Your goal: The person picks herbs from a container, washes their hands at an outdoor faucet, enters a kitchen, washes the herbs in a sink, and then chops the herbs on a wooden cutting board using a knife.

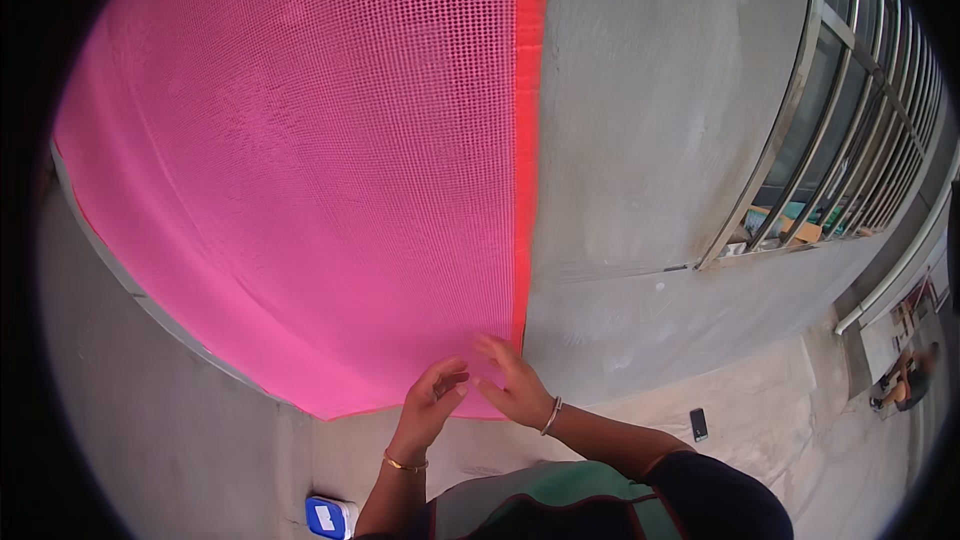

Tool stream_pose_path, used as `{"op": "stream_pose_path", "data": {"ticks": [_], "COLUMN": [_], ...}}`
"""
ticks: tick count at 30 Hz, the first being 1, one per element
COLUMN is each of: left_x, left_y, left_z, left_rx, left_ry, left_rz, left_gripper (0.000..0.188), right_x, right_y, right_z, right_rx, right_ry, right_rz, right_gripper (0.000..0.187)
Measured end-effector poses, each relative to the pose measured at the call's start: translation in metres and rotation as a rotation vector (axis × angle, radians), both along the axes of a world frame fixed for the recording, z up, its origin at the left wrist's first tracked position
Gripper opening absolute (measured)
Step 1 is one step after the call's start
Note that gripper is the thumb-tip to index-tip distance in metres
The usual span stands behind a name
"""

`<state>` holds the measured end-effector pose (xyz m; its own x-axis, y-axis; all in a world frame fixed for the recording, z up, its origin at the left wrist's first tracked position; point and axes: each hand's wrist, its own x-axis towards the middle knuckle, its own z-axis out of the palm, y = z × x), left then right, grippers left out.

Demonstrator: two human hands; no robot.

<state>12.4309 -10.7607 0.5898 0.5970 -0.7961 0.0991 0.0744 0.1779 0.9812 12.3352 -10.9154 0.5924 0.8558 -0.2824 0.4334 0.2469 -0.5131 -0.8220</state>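
A large pink mesh curtain hangs in front of me, edged on its right side by a red fabric strip. Both of my hands are close together by its lower right corner. My left hand has its fingers curved and apart from the thumb, with nothing visible between them. Slightly higher and to the right is my right hand, its fingers stretched out near the bottom of the red strip; some fingertips are blurred. I cannot tell whether either hand touches the mesh. Each wrist wears a bangle.
A grey wall adjoins the curtain, with a barred window at the right. On the pale floor lie a dark phone and a white tub with a blue lid. Another person is at the far right.
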Motion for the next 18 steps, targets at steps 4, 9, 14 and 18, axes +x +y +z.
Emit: {"op": "stream_pose_path", "data": {"ticks": [4,9,14,18], "left_x": [0.054,0.126,0.188,0.264], "left_y": [-0.012,-0.023,-0.017,-0.017], "left_z": [0.023,0.048,0.087,0.102], "left_rx": [-0.022,-0.081,-0.175,-0.264], "left_ry": [-0.045,0.048,0.103,0.056], "left_rz": [-0.001,-0.113,0.048,0.263], "left_gripper": [0.045,0.046,0.052,0.062], "right_x": [0.053,0.137,0.216,0.280], "right_y": [0.014,0.030,0.047,0.036], "right_z": [0.018,0.020,0.077,0.093], "right_rx": [0.062,0.186,0.167,0.679], "right_ry": [-0.056,-0.154,-0.201,-0.411], "right_rz": [-0.139,-0.211,-0.283,-0.061], "right_gripper": [0.058,0.055,0.050,0.051]}}
